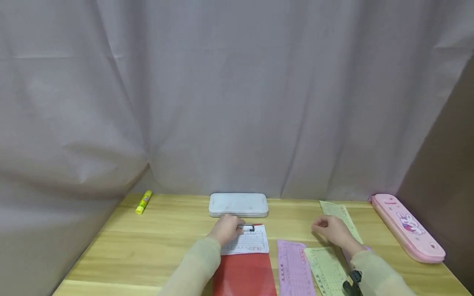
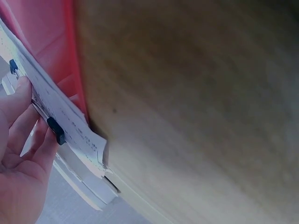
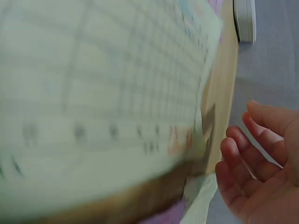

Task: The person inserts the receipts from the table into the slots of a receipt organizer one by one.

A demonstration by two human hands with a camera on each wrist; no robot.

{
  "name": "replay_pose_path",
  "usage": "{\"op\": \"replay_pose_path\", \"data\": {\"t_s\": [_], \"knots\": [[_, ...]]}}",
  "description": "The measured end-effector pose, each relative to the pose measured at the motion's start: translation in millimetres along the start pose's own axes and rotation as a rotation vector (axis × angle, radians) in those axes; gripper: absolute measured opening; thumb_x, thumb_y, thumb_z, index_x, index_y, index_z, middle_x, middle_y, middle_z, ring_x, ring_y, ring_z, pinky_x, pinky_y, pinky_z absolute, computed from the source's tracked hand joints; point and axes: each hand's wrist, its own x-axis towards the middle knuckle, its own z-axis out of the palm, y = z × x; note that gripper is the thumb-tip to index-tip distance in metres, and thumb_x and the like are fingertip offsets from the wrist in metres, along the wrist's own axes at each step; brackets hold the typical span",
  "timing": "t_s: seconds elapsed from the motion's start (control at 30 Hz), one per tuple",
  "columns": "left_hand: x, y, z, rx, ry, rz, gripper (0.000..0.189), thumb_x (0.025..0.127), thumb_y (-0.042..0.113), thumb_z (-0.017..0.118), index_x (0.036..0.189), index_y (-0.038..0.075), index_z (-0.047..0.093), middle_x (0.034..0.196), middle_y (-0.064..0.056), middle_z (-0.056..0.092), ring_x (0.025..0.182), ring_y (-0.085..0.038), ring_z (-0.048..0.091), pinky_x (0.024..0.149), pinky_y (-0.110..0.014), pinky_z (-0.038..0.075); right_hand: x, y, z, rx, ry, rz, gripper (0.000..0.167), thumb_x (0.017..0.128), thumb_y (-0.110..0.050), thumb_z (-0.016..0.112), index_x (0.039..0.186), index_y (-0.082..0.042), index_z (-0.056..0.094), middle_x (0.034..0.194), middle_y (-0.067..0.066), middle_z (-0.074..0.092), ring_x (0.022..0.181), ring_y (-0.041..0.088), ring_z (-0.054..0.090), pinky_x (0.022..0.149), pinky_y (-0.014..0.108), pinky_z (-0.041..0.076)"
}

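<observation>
1. Red, the board lies on the wooden desk in front of the person, with white sheets across its far end and the nearer part bare.
2. The left hand pinches the clip at the board's head, thumb on one side and fingers on the other. In the left wrist view the sheets show several layered edges, with one corner curling up beside the clip.
3. What looks done: the white sheets are in place at the clip. Whether it presses fully on them cannot be told.
4. The right hand holds nothing that shows; its fingers are loosely bent and slightly spread in the right wrist view, near the far green slip.
5. What appears left: the coloured slips are all off the board. The purple slip lies just beside it, its far corner meeting the near green slip; a bit of purple also shows by the right wrist. Whether these belong under the clip cannot be told.
6. The white case beyond the board looks closed, as does the pink case at the right; the yellow tube lies well apart, at the left.
</observation>
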Motion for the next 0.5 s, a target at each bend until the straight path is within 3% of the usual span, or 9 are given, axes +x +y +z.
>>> {"op": "replay_pose_path", "data": {"t_s": [0.3, 0.5], "knots": [[-1.3, -4.0, 3.0, 0.013, 0.022, 0.003, 0.02, 0.079, 0.017, 0.077, 0.098, 0.015, 0.075, 0.093, 0.002, 0.073, 0.09, -0.013, 0.067, 0.08, -0.028, 0.054, 11.6, 17.9, -14.4, -0.094, 0.076, -0.056, 0.006, 0.087, -0.011, 0.066, 0.086, -0.006, 0.066, 0.081, 0.003, 0.065, 0.076, 0.017, 0.059, 0.066, 0.036, 0.049], [0.4, -2.4, 2.4, -0.01, -0.004, -0.014, 0.021, 0.079, 0.017, 0.077, 0.1, 0.015, 0.075, 0.094, 0.002, 0.072, 0.092, -0.013, 0.067, 0.081, -0.029, 0.054, 14.5, 38.4, -21.4, -0.117, 0.103, -0.042, 0.007, 0.086, -0.01, 0.065, 0.085, -0.004, 0.064, 0.078, 0.003, 0.063, 0.071, 0.015, 0.055, 0.062, 0.034, 0.046]]}}
